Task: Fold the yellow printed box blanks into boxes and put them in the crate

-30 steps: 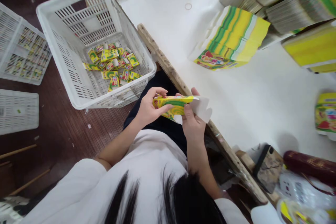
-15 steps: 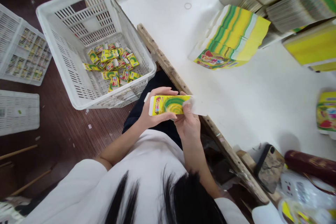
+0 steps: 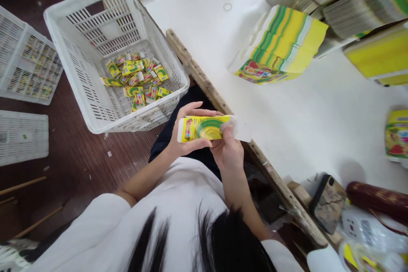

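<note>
A small yellow and green printed carton [image 3: 204,128] lies across both my hands above my lap, at the table's near edge. My left hand [image 3: 185,134] wraps round its left end, fingers curled over the top and under the bottom. My right hand [image 3: 227,149] grips the right end, thumb pressed on the white flap [image 3: 239,130] that sticks out toward the table. The carton's printed face is turned up toward me.
A white slotted crate [image 3: 95,42] to the left holds several folded small cartons [image 3: 137,77]. More white crates [image 3: 25,59] sit on the floor. On the white table [image 3: 287,114] lie fanned flat carton blanks [image 3: 280,46], taller stacks [image 3: 357,4], a phone [image 3: 328,204] and a dark red case [image 3: 376,199].
The carton has been turned so its printed face points up and squared into a flatter box shape. My left hand has slid to its left end; the white flap now lies flat.
</note>
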Demonstrator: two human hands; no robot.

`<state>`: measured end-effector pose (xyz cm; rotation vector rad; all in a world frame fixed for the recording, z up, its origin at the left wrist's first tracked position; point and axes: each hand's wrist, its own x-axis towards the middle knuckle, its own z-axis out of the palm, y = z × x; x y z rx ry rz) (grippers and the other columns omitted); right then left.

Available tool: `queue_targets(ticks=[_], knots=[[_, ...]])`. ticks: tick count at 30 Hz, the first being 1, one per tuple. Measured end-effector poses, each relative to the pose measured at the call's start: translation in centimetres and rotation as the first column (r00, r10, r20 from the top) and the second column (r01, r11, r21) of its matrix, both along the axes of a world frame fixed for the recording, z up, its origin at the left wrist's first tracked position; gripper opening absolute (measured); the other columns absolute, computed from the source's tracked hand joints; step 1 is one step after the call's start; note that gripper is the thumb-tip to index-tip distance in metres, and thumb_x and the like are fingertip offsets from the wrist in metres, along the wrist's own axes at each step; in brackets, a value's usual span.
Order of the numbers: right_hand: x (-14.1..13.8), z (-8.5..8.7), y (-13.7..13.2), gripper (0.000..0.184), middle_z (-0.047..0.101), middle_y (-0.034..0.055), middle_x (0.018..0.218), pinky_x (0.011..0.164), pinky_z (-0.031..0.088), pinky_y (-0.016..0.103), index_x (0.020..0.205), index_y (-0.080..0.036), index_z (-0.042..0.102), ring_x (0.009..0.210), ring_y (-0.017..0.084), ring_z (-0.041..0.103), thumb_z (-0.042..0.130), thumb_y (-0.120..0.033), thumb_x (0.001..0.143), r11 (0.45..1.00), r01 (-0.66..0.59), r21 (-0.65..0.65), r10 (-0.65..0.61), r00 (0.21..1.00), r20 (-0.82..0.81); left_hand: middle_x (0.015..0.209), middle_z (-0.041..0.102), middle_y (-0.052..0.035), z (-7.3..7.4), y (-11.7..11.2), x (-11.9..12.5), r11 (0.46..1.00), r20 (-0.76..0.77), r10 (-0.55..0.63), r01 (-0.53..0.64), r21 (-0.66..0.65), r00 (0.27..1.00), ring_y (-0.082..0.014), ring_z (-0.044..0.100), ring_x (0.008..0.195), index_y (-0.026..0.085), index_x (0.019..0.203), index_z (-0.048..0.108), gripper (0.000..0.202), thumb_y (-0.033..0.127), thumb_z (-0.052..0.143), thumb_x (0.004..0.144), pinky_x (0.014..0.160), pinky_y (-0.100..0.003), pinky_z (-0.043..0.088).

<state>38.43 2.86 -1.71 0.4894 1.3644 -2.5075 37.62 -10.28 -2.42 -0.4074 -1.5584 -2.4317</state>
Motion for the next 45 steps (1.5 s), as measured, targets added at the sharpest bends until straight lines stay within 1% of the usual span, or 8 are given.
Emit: queue_targets(ticks=[7,14,19,25,32,36,40,45], knots=[[-0.1,-0.3,0.1,0.038,0.077,0.0003,0.110,0.087,0.062,0.032,0.107,-0.027,0.073,0.103,0.019,0.073,0.076,-0.055,0.082,0.998,0.035,-0.052,-0.034,0.999,0.021,0.124,0.072,-0.0094,-0.4,0.3,-0.4,0.999,-0.063,-0.033,0.035,0.030,0.997,-0.0305,0.068,0.121,0.028,0.139,0.052,0.097,0.054,0.093,0.055,0.103,-0.042,0.056],[0.0,-0.4,0.0,0.039,0.076,0.0031,0.114,0.091,0.062,0.038,0.107,-0.025,0.072,0.105,0.021,0.073,0.073,-0.056,0.084,0.999,0.039,-0.025,-0.038,0.999,0.028,0.127,0.069,-0.0104,-1.1,0.2,-0.2,0.999,-0.024,-0.041,0.040,-0.035,0.999,-0.0309,0.066,0.122,0.028,0.139,0.047,0.095,0.060,0.089,0.060,0.103,-0.045,0.055],[0.0,-0.1,-0.2,0.031,0.078,-0.0007,0.112,0.093,0.063,0.037,0.105,-0.027,0.074,0.099,0.019,0.075,0.076,-0.049,0.084,0.988,0.035,-0.151,-0.019,0.994,0.105,0.136,0.064,-0.0115,-2.3,0.8,-0.2,0.997,-0.139,-0.001,-0.009,-0.074,0.990,-0.0329,0.066,0.121,0.034,0.147,0.035,0.119,0.075,0.085,0.047,0.105,-0.049,0.054],[-0.5,0.3,-0.3,0.014,0.080,-0.0020,0.101,0.078,0.064,0.022,0.096,-0.025,0.074,0.088,0.012,0.076,0.065,-0.035,0.095,0.965,0.067,-0.252,-0.011,0.976,0.219,0.141,0.059,-0.0125,-3.5,1.4,-0.1,0.994,-0.197,0.036,-0.056,-0.093,0.980,-0.0356,0.064,0.126,0.035,0.152,0.027,0.125,0.079,0.081,0.049,0.106,-0.051,0.054],[-0.3,-0.9,-0.4,0.017,0.080,0.0000,0.100,0.083,0.064,0.025,0.102,-0.024,0.073,0.090,0.014,0.076,0.069,-0.037,0.092,0.980,0.084,-0.182,-0.025,0.952,0.305,0.130,0.065,-0.0116,-2.6,1.8,0.3,0.975,-0.220,0.084,-0.126,-0.184,0.972,-0.0318,0.064,0.125,0.028,0.138,0.047,0.094,0.065,0.086,0.062,0.106,-0.048,0.052],[0.7,-0.8,-0.6,0.042,0.075,0.0036,0.122,0.100,0.059,0.037,0.120,-0.026,0.069,0.115,0.021,0.071,0.069,-0.053,0.088,0.998,0.052,0.038,-0.055,0.996,0.065,0.114,0.069,-0.0054,-1.5,1.9,0.5,0.976,-0.029,0.184,-0.186,-0.114,0.982,-0.0230,0.067,0.116,0.027,0.116,0.056,0.041,0.041,0.077,0.084,0.111,-0.048,0.048],[1.2,-0.3,-0.5,0.051,0.068,0.0059,0.137,0.113,0.049,0.040,0.128,-0.026,0.067,0.136,0.025,0.057,0.071,-0.055,0.086,0.951,-0.004,0.310,0.047,0.990,-0.134,0.108,0.066,-0.0024,-1.4,1.7,0.4,0.971,0.082,0.240,-0.240,-0.003,0.967,-0.0209,0.068,0.109,0.027,0.111,0.055,0.038,0.040,0.077,0.083,0.116,-0.050,0.044],[0.2,0.0,-0.3,0.044,0.075,0.0032,0.119,0.094,0.061,0.036,0.116,-0.027,0.071,0.121,0.024,0.067,0.074,-0.055,0.082,0.998,-0.023,0.064,0.022,1.000,0.016,0.106,0.066,-0.0025,-1.1,1.8,0.4,0.980,0.130,0.190,-0.196,0.029,0.973,-0.0240,0.068,0.111,0.027,0.107,0.052,0.044,0.046,0.081,0.079,0.104,-0.048,0.052]])
